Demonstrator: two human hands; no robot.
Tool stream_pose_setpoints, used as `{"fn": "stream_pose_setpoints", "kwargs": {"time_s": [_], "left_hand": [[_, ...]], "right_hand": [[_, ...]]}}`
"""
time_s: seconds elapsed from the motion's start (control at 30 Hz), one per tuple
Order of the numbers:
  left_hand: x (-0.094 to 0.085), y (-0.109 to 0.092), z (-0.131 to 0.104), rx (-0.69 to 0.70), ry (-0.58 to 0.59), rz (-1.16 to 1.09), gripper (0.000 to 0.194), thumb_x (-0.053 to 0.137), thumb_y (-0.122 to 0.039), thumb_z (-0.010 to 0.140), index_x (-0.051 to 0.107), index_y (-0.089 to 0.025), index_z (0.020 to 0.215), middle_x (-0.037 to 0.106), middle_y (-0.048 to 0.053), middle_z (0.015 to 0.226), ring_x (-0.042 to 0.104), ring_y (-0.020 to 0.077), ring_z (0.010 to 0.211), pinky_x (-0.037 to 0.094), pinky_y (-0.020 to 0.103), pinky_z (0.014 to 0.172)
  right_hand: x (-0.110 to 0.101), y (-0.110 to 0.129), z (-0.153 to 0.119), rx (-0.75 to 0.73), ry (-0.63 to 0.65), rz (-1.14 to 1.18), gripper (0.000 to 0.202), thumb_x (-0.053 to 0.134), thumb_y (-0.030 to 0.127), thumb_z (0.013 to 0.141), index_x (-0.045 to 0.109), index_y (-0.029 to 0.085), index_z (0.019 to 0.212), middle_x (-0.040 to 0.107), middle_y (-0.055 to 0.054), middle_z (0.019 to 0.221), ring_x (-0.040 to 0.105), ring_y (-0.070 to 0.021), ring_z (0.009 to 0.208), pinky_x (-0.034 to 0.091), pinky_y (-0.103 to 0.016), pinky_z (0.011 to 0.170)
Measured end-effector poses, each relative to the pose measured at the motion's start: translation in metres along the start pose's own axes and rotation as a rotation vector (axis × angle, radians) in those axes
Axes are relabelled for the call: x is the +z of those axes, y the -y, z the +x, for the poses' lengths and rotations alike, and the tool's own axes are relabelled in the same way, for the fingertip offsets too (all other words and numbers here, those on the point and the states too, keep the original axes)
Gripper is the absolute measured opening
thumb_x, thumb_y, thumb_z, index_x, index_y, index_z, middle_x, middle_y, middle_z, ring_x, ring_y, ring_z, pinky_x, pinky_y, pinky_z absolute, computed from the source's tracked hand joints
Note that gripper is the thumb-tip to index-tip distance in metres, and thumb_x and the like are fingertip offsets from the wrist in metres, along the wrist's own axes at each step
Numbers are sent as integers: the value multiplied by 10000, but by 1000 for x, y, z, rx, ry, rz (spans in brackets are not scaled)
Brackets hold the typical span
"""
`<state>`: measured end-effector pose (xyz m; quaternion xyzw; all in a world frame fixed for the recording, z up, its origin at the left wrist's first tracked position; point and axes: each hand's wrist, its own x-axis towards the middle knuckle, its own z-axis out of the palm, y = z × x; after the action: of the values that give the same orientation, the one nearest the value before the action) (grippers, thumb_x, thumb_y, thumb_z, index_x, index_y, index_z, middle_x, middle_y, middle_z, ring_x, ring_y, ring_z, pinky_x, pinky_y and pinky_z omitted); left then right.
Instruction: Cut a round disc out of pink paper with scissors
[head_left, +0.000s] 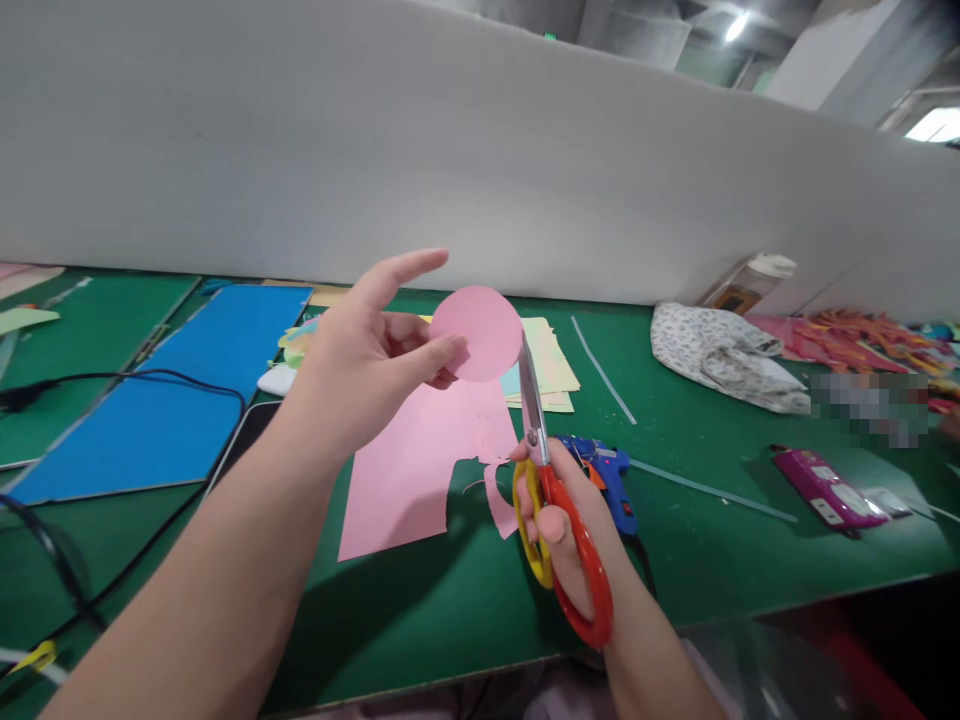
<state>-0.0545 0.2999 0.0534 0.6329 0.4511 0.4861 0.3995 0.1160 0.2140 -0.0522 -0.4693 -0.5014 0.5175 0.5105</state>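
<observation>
Between the thumb and fingers of my left hand (375, 360) is a round pink paper disc (484, 325), held up above the table with the index finger stretched out. My right hand (570, 510) grips scissors (577, 560) with one red and one yellow handle loop. Their blades point upward, nearly closed, with the tips at the disc's right edge. Below lies a pink paper sheet (397, 490) with a piece cut out of its right side. A curved pink offcut (499, 505) rests beside it.
A blue glue gun (615, 490) lies behind my right hand, with a clear strip leading right. Yellow paper sheets (551, 355) are behind the disc. At left are a blue board (172, 390) and black cables (135, 560). A patterned cloth (720, 355) and purple packet (825, 490) lie right.
</observation>
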Motion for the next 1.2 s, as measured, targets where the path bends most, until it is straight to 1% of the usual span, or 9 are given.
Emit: {"fn": "stream_pose_setpoints", "kwargs": {"time_s": [0.1,0.2,0.3,0.4,0.53,0.7,0.9,1.1,1.2], "left_hand": [[1,0,0,4,-2,2,669,724,-130,797,519,-196,1430,655,-84,601,651,111,560,578,238,627],[1,1,-1,4,4,24,638,729,-145,802,545,-226,1408,655,-89,591,650,109,552,558,225,600],[0,4,0,18,67,54,632,739,-160,797,556,-255,1394,667,-86,584,644,107,544,541,212,572],[-2,9,1,61,130,63,625,738,-178,804,556,-260,1396,660,-76,572,645,119,539,534,218,548],[-4,13,4,91,170,78,656,762,-197,793,547,-259,1409,662,-66,576,666,134,545,539,219,540],[-6,17,6,129,158,84,629,757,-219,815,550,-268,1408,664,-79,580,652,101,531,528,169,526],[-8,23,8,139,127,78,632,759,-216,821,547,-288,1411,687,-83,608,653,81,533,546,147,545],[-7,17,7,111,88,78,644,755,-183,815,538,-236,1419,705,-67,627,664,94,538,556,171,546],[-4,10,4,86,32,70,630,741,-136,813,548,-199,1410,693,-67,610,646,88,524,551,178,548]], "right_hand": [[-1,-2,1,4,8,24,887,626,933,537,553,250,1099,426,71,686,341,-113,561,292,-270,538],[-2,-6,3,-18,-9,30,917,633,933,504,562,254,1116,486,54,718,397,-121,572,325,-275,544],[-2,-7,6,-37,-23,39,925,650,923,484,562,266,1130,528,39,759,449,-134,591,365,-284,558],[-1,-5,6,-43,-37,38,928,652,927,488,560,268,1135,533,34,773,462,-138,604,390,-287,567],[1,-2,5,-29,-71,41,919,650,935,494,568,258,1109,533,29,769,467,-143,631,397,-287,584],[1,-3,5,-17,-42,58,924,635,945,504,554,255,1113,506,40,755,444,-126,592,389,-269,542],[-4,-4,5,-74,0,-66,913,545,964,568,546,247,1133,514,29,734,480,-138,585,424,-267,525],[-4,-4,3,-72,-5,-107,901,508,975,595,549,240,1112,502,36,704,443,-128,562,397,-255,506],[-5,-6,3,-56,2,-116,872,551,956,603,550,239,1100,483,46,682,439,-129,564,388,-253,511]]}}
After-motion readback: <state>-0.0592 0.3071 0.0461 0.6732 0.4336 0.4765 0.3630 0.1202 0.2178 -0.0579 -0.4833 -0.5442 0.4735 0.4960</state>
